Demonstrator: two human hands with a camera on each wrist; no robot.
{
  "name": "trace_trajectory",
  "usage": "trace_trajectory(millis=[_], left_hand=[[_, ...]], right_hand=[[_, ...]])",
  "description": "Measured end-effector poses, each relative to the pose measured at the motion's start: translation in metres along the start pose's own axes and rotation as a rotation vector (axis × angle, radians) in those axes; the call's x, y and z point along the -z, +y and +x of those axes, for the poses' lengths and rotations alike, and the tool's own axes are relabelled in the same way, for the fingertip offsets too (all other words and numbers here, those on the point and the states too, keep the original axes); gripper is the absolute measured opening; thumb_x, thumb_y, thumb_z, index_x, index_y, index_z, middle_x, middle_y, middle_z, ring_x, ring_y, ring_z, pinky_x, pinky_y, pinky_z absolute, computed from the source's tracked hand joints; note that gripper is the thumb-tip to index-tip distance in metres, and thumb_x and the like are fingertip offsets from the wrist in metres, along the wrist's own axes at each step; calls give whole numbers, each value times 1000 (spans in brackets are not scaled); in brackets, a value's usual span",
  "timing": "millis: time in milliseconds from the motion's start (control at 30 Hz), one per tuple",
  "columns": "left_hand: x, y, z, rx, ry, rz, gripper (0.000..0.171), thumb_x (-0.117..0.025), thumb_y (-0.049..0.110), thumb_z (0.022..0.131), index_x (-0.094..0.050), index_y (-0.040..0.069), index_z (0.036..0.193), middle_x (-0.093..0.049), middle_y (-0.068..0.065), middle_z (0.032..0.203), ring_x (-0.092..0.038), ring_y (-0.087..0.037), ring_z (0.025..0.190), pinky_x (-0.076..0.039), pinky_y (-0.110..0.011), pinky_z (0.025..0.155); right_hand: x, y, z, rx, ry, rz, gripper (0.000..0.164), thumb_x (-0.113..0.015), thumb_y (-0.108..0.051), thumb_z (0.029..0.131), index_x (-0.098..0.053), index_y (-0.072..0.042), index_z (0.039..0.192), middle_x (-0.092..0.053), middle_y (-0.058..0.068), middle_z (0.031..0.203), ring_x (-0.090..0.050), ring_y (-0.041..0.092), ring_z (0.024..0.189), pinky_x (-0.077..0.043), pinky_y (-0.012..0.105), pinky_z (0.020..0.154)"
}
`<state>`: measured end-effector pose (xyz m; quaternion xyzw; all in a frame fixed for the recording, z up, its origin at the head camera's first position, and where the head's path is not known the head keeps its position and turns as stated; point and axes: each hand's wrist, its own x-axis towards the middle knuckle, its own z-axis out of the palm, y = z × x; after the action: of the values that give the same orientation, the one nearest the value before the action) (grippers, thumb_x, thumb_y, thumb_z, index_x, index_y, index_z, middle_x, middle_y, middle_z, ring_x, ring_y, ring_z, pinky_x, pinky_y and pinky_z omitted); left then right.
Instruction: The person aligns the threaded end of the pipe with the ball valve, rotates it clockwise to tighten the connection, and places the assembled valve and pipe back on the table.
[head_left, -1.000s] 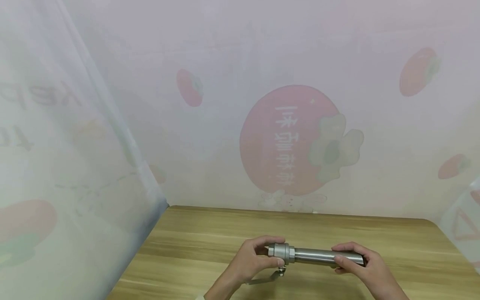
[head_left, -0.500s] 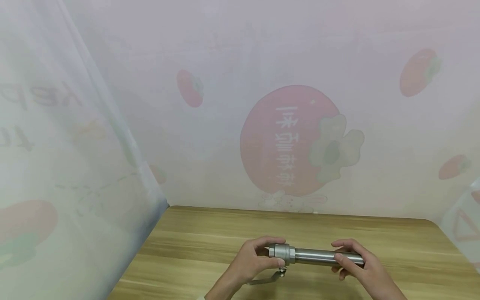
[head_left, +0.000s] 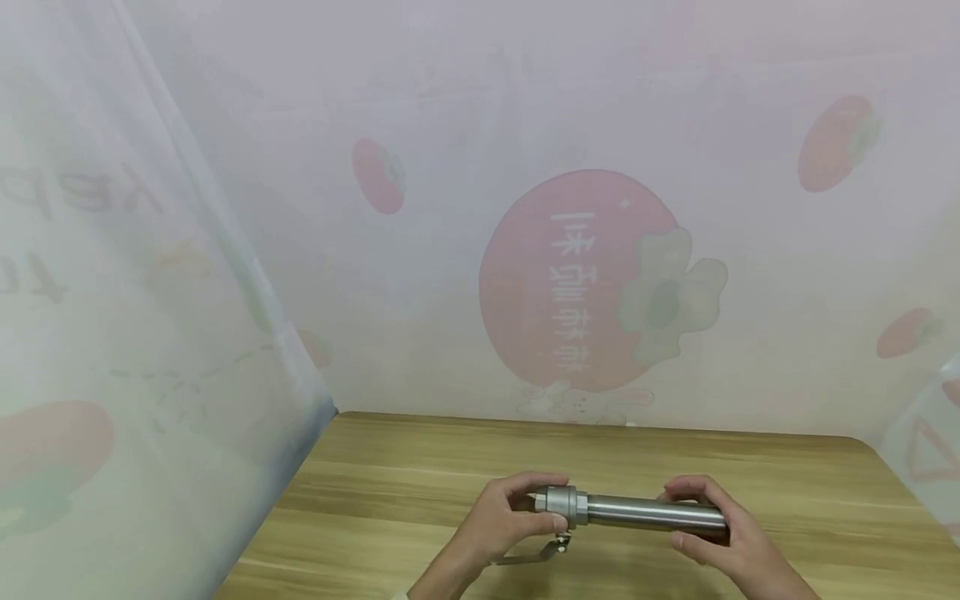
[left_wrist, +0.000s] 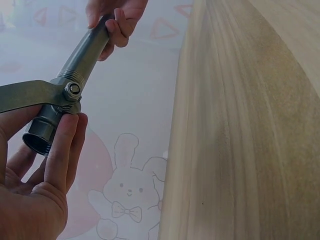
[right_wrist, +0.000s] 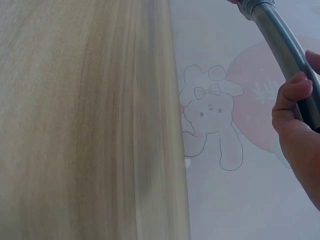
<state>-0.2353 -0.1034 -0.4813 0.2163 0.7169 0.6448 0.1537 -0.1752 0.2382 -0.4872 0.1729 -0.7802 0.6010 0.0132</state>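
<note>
My left hand (head_left: 498, 525) grips a metal ball valve (head_left: 561, 505) by its body, thumb on the near side and fingers over the far side. From the valve a straight steel pipe (head_left: 630, 512) runs to the right. A few pipe threads (left_wrist: 74, 76) show at the joint in the left wrist view. The valve's flat lever handle (left_wrist: 30, 95) sticks out past my left fingers, and its open socket (left_wrist: 37, 142) faces away from the pipe. My right hand (head_left: 742, 533) is curled round the pipe's far end, which it partly hides. Valve and pipe are held above the table.
Beneath the hands lies a wood-grain table (head_left: 390, 467) with rounded far corners. A pale curtain (head_left: 420, 317) printed with red fruit and a rabbit hangs behind its far edge. Another printed sheet (head_left: 150, 333) slopes down along the left side.
My right fingers lift and shift round the pipe's end, and the thumb slides lower on its near side. The left hand and the valve stay nearly still.
</note>
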Motion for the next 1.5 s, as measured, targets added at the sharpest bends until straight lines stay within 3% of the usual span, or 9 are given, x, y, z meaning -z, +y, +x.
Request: trace_trajectory(millis=[133, 267, 400, 700, 1100, 1333, 1500], left_hand=[[2, 0, 1, -10, -11, -1, 49, -91, 29, 91, -76, 21, 138, -77, -4, 127, -72, -20, 103, -59, -31, 90], [3, 0, 2, -16, -17, -2, 50, -90, 29, 91, -76, 21, 138, -77, -4, 129, -72, -19, 103, -59, -31, 90], [4, 1, 1, -12, -20, -4, 50, -90, 31, 91, -76, 22, 138, -78, -4, 130, -72, -19, 102, -59, -31, 89], [2, 4, 1, -16, -31, -11, 50, -90, 27, 92, -75, 18, 139, -77, -6, 130, -72, -19, 102, -60, -31, 90], [1, 5, 0, -3, -21, 1, 48, -89, 25, 93, -75, 20, 138, -77, -6, 128, -72, -20, 102, -60, -30, 89], [1, 5, -1, -2, -16, 9, 48, -89, 26, 93, -75, 20, 138, -77, -6, 128, -72, -20, 101, -59, -30, 88], [1, 5, -1, 4, -12, 1, 48, -89, 25, 92, -76, 20, 138, -77, -5, 128, -72, -19, 101, -59, -30, 87]], right_hand=[[1, 1, -1, 59, -28, -6, 40, -67, 3, 104, -55, -7, 140, -65, -10, 128, -68, 9, 100, -60, 28, 79], [3, 1, -2, 16, -36, 0, 36, -66, 1, 105, -58, -8, 139, -68, -9, 124, -67, 12, 92, -60, 31, 73], [5, 0, -2, -8, -47, 11, 35, -67, 0, 106, -62, -6, 140, -74, -5, 120, -73, 16, 91, -63, 33, 76], [5, -4, -5, -20, 43, -89, 39, -73, 2, 100, -70, -5, 138, -75, -15, 125, -71, 1, 101, -61, 27, 81], [5, -7, -3, -46, 62, -114, 36, -76, -6, 102, -72, -8, 137, -75, -15, 126, -70, 2, 99, -61, 27, 79], [7, -10, 0, -145, 54, -84, 38, -76, -12, 103, -71, -5, 140, -75, -15, 124, -71, 5, 102, -62, 27, 83], [8, -10, 1, -143, 40, -35, 38, -74, -11, 104, -69, -1, 140, -75, -15, 124, -75, 11, 103, -64, 30, 85]])
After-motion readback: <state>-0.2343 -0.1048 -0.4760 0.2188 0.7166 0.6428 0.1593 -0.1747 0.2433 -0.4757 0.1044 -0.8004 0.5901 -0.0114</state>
